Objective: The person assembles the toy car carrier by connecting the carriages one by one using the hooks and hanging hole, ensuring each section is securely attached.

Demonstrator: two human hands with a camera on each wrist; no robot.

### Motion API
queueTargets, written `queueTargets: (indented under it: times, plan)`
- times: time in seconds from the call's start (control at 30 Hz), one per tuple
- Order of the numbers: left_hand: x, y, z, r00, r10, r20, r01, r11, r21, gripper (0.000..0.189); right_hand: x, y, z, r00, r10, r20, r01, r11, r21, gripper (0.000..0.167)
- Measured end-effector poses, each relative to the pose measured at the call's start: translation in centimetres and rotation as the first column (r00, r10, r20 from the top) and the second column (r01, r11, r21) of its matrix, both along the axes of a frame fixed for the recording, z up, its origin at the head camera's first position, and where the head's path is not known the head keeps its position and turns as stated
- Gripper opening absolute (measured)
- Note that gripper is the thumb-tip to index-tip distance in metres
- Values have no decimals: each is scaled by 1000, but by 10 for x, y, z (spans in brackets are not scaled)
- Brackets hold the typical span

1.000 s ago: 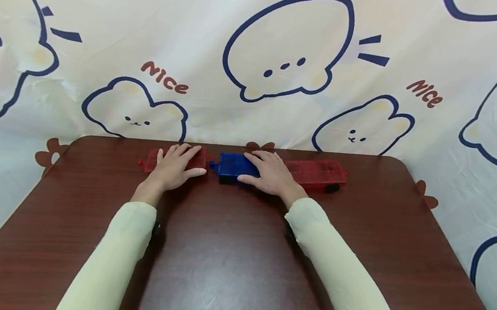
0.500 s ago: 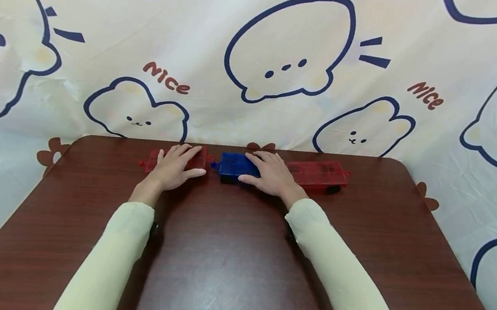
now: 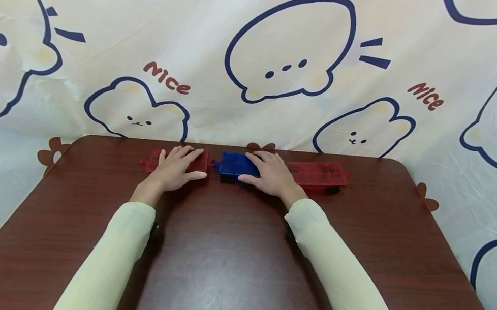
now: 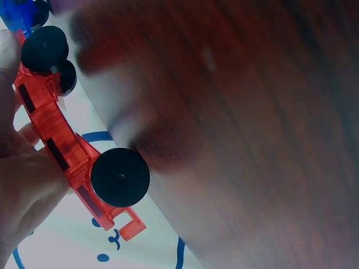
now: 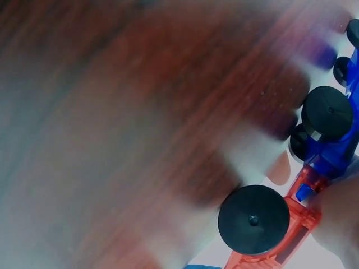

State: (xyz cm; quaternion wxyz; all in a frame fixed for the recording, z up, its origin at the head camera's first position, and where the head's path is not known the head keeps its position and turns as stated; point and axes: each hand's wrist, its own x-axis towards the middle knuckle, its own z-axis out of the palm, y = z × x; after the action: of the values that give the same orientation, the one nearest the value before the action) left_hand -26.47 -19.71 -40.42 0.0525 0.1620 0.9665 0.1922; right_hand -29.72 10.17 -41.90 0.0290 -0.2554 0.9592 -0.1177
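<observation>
Toward the left of the table's far edge, my left hand (image 3: 175, 169) holds a translucent red toy train car (image 3: 152, 160), fingers across its top and thumb on its near side. Black wheels and a red end hook show in the left wrist view. Just right of it, my right hand (image 3: 271, 174) holds a blue toy train car (image 3: 232, 164) by its near side and top. Behind that hand a second red toy train car (image 3: 322, 174) extends to the right, coupled to the blue one in the right wrist view. Whether the left red car is hooked to the blue one cannot be told.
The dark brown wooden table (image 3: 237, 256) spreads in front of the cars. A pale curtain (image 3: 210, 43) with blue cartoon outlines hangs right behind its far edge and along both sides.
My left hand has shifted very slightly right with its red train car, narrowing the space to the blue car. My right hand stays in place.
</observation>
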Motion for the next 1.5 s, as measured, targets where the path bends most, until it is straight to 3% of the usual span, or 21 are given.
queueTargets:
  times: [0.37, 0.57, 0.77, 1.5]
  plan:
    - [0, 3, 1, 1000, 10, 8, -10, 999, -41, 78, 0, 0, 3, 1000, -3, 7, 3, 1000, 11, 84]
    - [3, 8, 5, 999, 24, 41, -20, 995, -94, 80, 1, 0, 4, 1000, -1, 14, 1, 1000, 20, 84]
    - [3, 9, 8, 998, 34, 60, -28, 995, -95, 80, 0, 0, 4, 1000, 3, 16, -4, 1000, 13, 85]
    - [11, 23, 1, 998, 29, -54, -34, 996, -83, 74, 10, 10, 16, 999, -29, -39, 28, 999, -35, 76]
